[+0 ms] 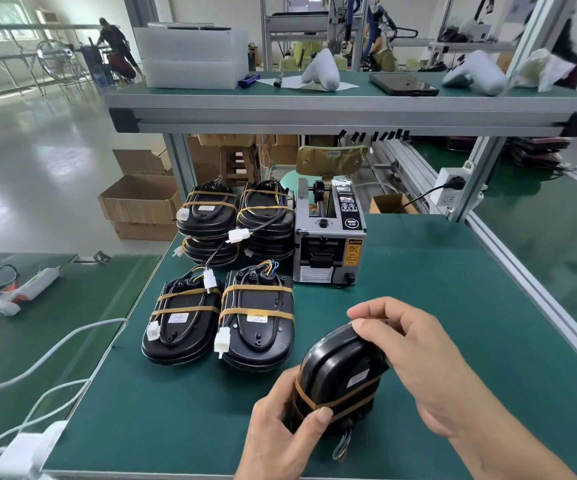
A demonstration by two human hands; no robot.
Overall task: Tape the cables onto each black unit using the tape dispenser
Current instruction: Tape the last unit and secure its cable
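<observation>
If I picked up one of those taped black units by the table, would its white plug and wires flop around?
Probably only a little. On the front unit, tan tape bands pin the cable to the shell, so just the short tail with the white plug should dangle. The glossy, rounded shell may feel slippery.

Two bare hands reached forward from the bottom of the view, close together. The left hand (280, 431) sat lower and nearer the body, palm turned inward, its fingers curled around the near end of a black unit (340, 372), with the thumb (316, 422) pressed flat across the front. The right hand (415, 362) came in from the right on a bare forearm, arched over the far top edge, thumb and fingertips pinching there, the index finger lifted slightly above.
</observation>
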